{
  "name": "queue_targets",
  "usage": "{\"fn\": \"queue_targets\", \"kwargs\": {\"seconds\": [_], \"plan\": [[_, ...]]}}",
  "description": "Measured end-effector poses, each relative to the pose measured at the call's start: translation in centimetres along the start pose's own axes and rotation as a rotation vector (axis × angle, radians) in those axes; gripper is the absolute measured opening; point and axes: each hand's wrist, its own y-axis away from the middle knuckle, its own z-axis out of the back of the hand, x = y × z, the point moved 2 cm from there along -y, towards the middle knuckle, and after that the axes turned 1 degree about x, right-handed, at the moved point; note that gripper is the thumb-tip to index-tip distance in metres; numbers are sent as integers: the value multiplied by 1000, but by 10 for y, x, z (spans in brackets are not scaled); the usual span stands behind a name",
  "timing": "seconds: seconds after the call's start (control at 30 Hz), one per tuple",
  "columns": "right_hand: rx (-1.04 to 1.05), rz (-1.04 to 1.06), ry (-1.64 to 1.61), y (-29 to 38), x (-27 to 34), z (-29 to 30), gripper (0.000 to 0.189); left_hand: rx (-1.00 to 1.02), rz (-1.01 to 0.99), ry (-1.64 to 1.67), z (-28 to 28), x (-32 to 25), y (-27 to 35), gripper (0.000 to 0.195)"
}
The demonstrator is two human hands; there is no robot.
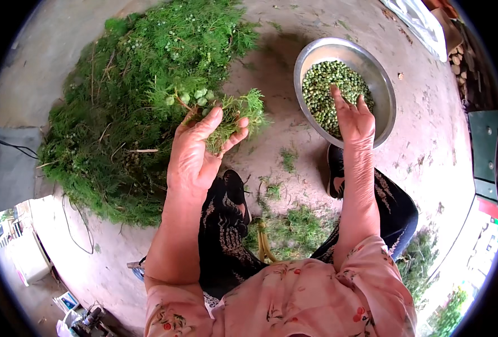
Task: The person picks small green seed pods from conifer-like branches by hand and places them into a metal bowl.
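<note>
My left hand is closed around a green conifer sprig that bears several pale green cones. Behind and left of it rises a big heap of cut conifer branches, dotted with small cones. My right hand reaches over a round metal basin, its fingers spread and pointing down at the contents. Small green cones cover the bottom of the basin. Whether anything lies under the right palm is hidden, and I cannot tell if the fingertips touch the cones.
Green clippings are scattered on the concrete floor between my feet. A black shoe stands close to the basin's near rim. A white plastic sheet and stacked firewood are at the far right. A thin cable lies at left.
</note>
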Motion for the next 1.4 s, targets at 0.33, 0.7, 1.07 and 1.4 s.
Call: {"fn": "queue_targets", "kwargs": {"seconds": [0.33, 0.7, 1.07, 1.4], "plan": [[435, -252, 776, 42, -68, 6, 25, 37, 158, 18, 2, 4, -7, 15], [788, 547, 1564, 63, -65, -7, 20, 7, 149, 32, -4, 7, -5, 13], [-110, 57, 459, 47, -48, 43, 8, -22, 62, 78, -8, 27, 3, 13], [192, -391, 414, 84, -79, 34, 9, 12, 130, 242, -2, 23, 2, 11]]}}
